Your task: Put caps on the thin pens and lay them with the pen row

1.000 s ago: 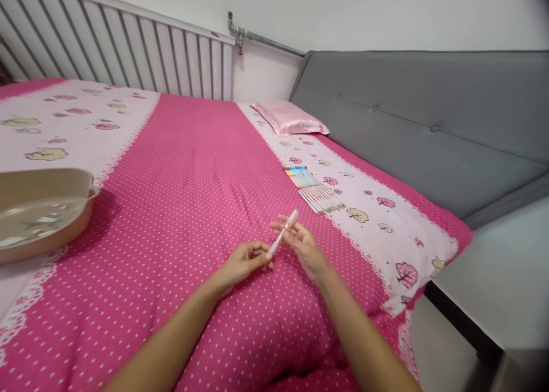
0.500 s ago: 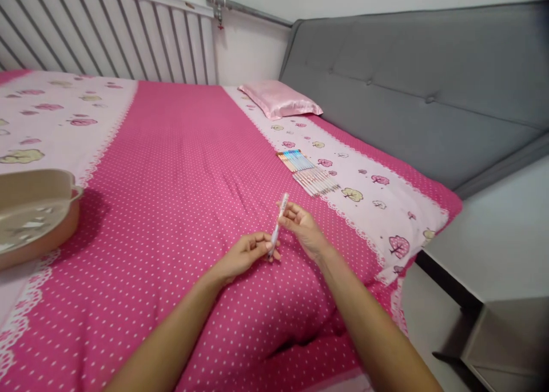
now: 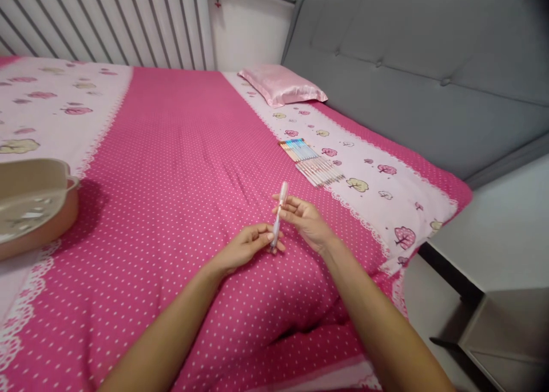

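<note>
Both of my hands hold one slim pale pen [image 3: 278,212] upright over the pink dotted bedspread [image 3: 180,169]. My left hand [image 3: 244,248] pinches its lower end between thumb and fingers. My right hand [image 3: 304,220] grips the pen near its middle, fingers curled round it. A row of several similar pens [image 3: 311,162] lies side by side on the pale tree-patterned strip, beyond my right hand.
A beige tub [image 3: 30,206] with scraps inside sits at the left edge of the bed. A pink satin pillow [image 3: 283,86] lies near the grey padded headboard [image 3: 412,71]. The bed's right edge drops to a white floor and a grey cabinet [image 3: 501,335].
The pen has swung from slanted to nearly upright between my hands. My head has tilted down, so the bed and pens sit higher and closer in view.
</note>
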The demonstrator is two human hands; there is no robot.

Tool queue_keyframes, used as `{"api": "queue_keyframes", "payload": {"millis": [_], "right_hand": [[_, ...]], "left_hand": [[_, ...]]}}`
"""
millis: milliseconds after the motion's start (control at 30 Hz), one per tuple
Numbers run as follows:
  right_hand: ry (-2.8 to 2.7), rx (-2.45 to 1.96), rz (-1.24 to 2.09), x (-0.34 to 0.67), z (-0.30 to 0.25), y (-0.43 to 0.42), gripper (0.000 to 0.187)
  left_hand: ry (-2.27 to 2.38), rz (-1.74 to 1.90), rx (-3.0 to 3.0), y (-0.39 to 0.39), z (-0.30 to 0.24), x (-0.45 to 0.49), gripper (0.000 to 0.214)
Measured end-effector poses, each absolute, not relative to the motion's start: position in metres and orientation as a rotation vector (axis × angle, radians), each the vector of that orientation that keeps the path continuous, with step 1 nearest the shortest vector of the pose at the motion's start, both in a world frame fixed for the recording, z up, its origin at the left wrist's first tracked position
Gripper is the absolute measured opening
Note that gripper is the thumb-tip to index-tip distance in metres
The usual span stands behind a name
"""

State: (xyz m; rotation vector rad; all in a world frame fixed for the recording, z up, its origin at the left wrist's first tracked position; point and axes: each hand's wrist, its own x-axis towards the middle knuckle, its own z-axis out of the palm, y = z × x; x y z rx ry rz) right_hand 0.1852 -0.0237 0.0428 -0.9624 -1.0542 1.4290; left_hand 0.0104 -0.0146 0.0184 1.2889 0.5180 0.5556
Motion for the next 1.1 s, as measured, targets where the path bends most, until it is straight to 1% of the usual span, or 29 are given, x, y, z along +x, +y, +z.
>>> {"api": "queue_keyframes", "payload": {"millis": [167,333,467,600,833,1000,1100], "right_hand": [[-1.055,-1.003,1.383,0.183,0.044,-0.025,0.040],[-1.104,-0.954,1.428,0.187,0.051,-0.027,0.032],[-1.117,-0.924,1.491,0.190,0.052,-0.027,0.039],[-1.098,-0.956,1.471,0.189,0.049,-0.025,0.037],[-1.052,-1.003,1.429,0.187,0.041,-0.023,0.042],[-1.057,-0.943,1.467,0.188,0.044,-0.024,0.035],[-1.086,-0.891,1.518,0.189,0.047,-0.025,0.040]], "left_hand": [[0.508,0.550,1.292,-0.015,0.018,0.012,0.027],[0.512,0.566,1.299,-0.016,0.019,0.012,0.026],[0.513,0.573,1.280,-0.016,0.019,0.012,0.026],[0.501,0.568,1.273,-0.015,0.017,0.011,0.026],[0.490,0.570,1.287,-0.014,0.016,0.010,0.023],[0.485,0.572,1.281,-0.014,0.016,0.010,0.025],[0.470,0.562,1.284,-0.014,0.015,0.009,0.025]]}}
